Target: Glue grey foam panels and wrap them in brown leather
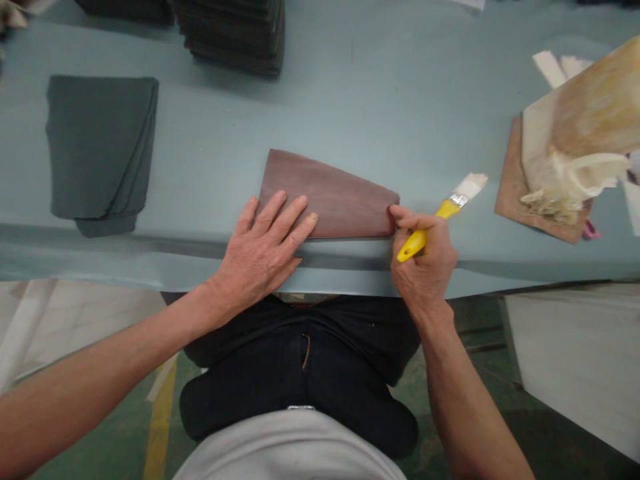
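Observation:
A reddish-brown, tapered flat piece (330, 190), which looks like leather, lies near the front edge of the table. My left hand (267, 243) rests flat on its left part with the fingers spread. At the piece's narrow right end, the thumb and fingertips of my right hand (425, 257) touch its edge. That same hand is closed round a paintbrush (449, 208) with a yellow handle, whose pale bristles point up and to the right.
Dark green, similarly shaped pieces (103, 147) lie overlapped at the left. A tall dark stack (235, 30) stands at the back. To the right, a glue-crusted container (590, 107) sits on a brown board (510, 180). The blue-grey table (425, 87) ends just before my lap.

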{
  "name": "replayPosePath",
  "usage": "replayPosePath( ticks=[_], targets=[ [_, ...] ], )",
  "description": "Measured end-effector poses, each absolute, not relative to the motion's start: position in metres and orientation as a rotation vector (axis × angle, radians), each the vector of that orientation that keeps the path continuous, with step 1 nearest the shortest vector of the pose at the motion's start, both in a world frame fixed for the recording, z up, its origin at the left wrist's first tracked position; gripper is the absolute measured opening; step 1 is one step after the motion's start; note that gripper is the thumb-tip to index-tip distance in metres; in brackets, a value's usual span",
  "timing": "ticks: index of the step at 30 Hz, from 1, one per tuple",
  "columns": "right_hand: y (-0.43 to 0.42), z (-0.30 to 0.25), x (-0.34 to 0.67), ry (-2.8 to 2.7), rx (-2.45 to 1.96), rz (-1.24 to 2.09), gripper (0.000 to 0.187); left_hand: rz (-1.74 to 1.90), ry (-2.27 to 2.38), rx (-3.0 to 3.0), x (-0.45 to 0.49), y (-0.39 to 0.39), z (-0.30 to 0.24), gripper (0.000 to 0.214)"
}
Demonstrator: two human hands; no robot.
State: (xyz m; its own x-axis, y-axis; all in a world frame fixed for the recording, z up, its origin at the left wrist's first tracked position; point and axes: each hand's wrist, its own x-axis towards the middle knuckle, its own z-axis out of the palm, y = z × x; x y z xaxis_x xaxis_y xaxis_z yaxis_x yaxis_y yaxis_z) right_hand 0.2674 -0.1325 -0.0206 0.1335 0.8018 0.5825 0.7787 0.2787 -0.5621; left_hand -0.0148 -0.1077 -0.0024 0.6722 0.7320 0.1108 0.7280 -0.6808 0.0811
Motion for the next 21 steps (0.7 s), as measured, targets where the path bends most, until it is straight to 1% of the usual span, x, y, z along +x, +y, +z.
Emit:
replayPosePath(
  ticks=[8, 14, 16, 21],
  targets=[
    [-0.132, -0.019, 0.266, -1.638, -1.489, -0.002, 0.006, 0.277, 1.293, 2.845, -0.029, -0.107, -0.008, 0.070],
    [-0.132, -0.019, 0.267, -1.620, -1.469, 0.053, 0.002, 0.309, 1.285, 2.822, -0.033, -0.105, -0.011, 0.069],
    [-0.132, -0.019, 0.269, -1.583, -1.478, 0.011, 0.002, 0.301, 1.293, 2.837, -0.033, -0.106, -0.012, 0.068],
    [-0.131, -0.012, 0.263, -1.594, -1.391, -0.120, 0.012, 0.323, 1.303, 2.842, -0.031, -0.106, -0.013, 0.068]
  ],
)
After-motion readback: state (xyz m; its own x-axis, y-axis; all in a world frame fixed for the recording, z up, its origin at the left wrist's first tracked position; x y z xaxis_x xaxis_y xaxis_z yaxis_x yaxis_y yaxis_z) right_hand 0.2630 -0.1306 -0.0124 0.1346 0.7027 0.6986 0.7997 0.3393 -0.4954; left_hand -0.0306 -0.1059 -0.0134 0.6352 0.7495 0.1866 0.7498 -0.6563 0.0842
